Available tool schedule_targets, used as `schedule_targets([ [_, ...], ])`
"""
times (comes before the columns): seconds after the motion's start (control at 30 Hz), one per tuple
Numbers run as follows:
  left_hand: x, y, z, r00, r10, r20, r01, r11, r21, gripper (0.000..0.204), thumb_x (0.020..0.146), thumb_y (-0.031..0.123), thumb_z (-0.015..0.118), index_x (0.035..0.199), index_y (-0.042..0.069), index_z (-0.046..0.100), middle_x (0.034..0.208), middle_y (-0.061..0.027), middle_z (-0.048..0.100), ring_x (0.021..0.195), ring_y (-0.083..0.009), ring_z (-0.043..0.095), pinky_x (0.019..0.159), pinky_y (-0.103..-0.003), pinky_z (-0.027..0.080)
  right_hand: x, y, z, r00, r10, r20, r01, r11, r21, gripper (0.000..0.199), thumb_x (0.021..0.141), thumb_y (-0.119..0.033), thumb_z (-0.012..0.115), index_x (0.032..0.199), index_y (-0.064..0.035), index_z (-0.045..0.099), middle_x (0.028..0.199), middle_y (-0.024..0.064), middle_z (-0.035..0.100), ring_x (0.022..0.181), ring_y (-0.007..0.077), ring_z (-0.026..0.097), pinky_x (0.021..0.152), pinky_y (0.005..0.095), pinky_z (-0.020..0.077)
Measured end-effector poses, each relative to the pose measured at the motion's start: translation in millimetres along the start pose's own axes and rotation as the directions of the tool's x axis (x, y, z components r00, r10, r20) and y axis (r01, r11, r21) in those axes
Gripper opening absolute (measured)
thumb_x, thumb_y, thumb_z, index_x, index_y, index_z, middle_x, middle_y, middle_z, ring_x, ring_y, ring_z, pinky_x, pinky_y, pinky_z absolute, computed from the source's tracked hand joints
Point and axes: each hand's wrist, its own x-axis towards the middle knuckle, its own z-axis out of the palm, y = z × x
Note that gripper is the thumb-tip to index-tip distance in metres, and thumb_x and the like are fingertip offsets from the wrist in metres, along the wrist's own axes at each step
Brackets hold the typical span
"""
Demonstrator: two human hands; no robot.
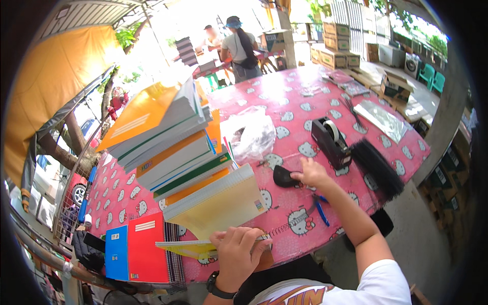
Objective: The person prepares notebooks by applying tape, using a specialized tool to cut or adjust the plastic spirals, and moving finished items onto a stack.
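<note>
Near the table's front edge my left hand (pixel 240 249), with a black watch on the wrist, is closed around a yellow-covered notebook (pixel 190 248) held edge-up. A thin wire coil (pixel 291 224) sticks out from the notebook's right end over the tablecloth. My right hand (pixel 312 174) reaches forward, its thumb and fingers at the edge of a small black rounded object (pixel 284 177) whose kind I cannot make out. Blue-handled pliers (pixel 321 211) lie below my right forearm. A tall stack of notebooks (pixel 178 147), with an orange one (pixel 142 114) on top, stands beyond my left hand.
Right of my right hand are a black tape dispenser (pixel 333 145) and a bundle of black coils (pixel 376 170). Red (pixel 147 247) and blue notebooks (pixel 117 252) lie front left. Clear plastic (pixel 251 134) sits behind the stack. Farther off, people (pixel 241 51) work at another table.
</note>
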Motion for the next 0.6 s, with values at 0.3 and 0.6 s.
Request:
schedule_targets([
  [0.3,-3,-9,1,1.0,0.019,-0.021,-0.019,1.0,-0.018,0.017,0.081,0.027,0.066,0.091,0.015,0.06,0.08,0.0021,0.063,0.076,-0.0181,0.056,0.075,-0.036,0.032,-37,-18,-42,0.912,-0.175,-0.371,0.368,0.749,0.551,0.02,0.067,-0.004,0.07,0.085,0.0005,0.064,0.079,0.0099,0.058,0.078,0.0185,0.059,0.068,0.0287,0.0461],
  [0.6,6,-10,12,0.997,-0.007,-0.074,0.01,0.999,0.038,0.016,0.082,0.027,0.065,0.091,0.015,0.06,0.083,0.0036,0.064,0.076,-0.0176,0.055,0.074,-0.034,0.033,-146,14,-101,0.509,-0.86,0.033,0.217,0.165,0.962,0.016,0.075,-0.005,0.072,0.09,-0.0018,0.066,0.077,0.0074,0.057,0.082,0.0231,0.059,0.068,0.0312,0.0453],
])
